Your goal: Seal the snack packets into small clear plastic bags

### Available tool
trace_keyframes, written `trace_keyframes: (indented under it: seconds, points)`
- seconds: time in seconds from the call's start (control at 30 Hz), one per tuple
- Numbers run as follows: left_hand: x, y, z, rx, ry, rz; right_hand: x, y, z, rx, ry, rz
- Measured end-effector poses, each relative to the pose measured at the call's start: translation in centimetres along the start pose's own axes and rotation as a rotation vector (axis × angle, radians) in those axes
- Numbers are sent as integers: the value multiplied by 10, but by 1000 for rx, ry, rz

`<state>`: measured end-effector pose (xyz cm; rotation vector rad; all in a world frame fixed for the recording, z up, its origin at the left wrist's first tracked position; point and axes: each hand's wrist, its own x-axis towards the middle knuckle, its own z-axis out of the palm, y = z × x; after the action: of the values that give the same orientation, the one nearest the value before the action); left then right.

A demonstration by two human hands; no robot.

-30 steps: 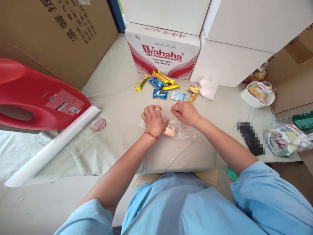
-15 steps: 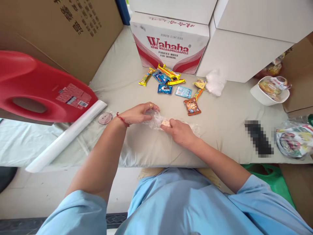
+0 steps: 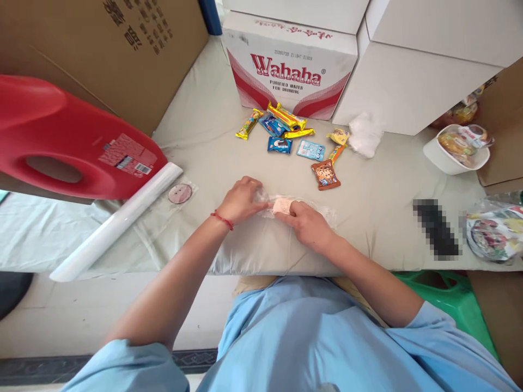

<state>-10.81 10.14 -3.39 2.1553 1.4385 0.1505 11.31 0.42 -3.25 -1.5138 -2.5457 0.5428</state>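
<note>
On the cloth-covered table in front of me lies a small pale pinkish block on crumpled clear plastic film. My right hand grips the block from the right, thumb along its near side and fingers curled over its end. At its left, my left hand gathers the film between thumb and curled fingers, the thumb tip close to the block. Part of the block is hidden under my right fingers. What the block is made of cannot be made out.
Beyond my hands lie several wrapped snacks, a brown cookie packet and a white bundle. A Wahaba-style carton marked Wahaha stands behind. Left are a red jug and a white roll; right, a white bowl.
My left hand has moved right along the film, its thumb now close to the block. More of the block shows beside my right fingers. The view has shifted slightly.
</note>
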Motion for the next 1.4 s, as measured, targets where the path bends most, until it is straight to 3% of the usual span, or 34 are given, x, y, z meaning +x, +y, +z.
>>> trace_keyframes:
  seconds: [0.1, 0.2, 0.37, 0.53, 0.6, 0.67, 0.8, 0.9, 1.03, 1.13, 1.2, 1.27, 1.4]
  points:
    - [-8, -14, -4, -25, -30, -17, -10, 6, 7, 91, 47, -52]
    - [-19, -7, -5, -107, 68, -50, -19, 5, 13, 144, 106, -29]
    - [-45, 43, 4, -306, 333, -82, -17, -1, 24, 273, 183, -9]
    - [-49, 84, 33, -283, 285, 140, -18, 0, 18, 319, 184, -17]
    - [-49, 87, 47, -175, 262, 209, -28, 5, 9, 362, 170, -41]
    - [-53, 84, 60, -72, 261, 238, -40, 13, 1, 397, 229, 33]
    - [-70, 76, 75, 69, 239, 217, -60, 32, -4, 188, 499, 443]
    - [-77, 73, 81, 127, 240, 219, -70, 40, -1, 91, 429, 487]
    - [-78, 73, 84, 162, 273, 232, -76, 34, -14, 301, 281, 454]
    - [-77, 74, 84, 148, 268, 231, -60, 24, -31, 542, 264, 496]
    - [-76, 74, 83, 127, 260, 234, -34, 17, -38, 570, 297, 468]
    - [-75, 72, 84, 105, 256, 259, 0, 10, -39, 457, 294, 420]
    - [-78, 62, 82, 40, 255, 354, 54, -6, -31, 103, 59, 352]
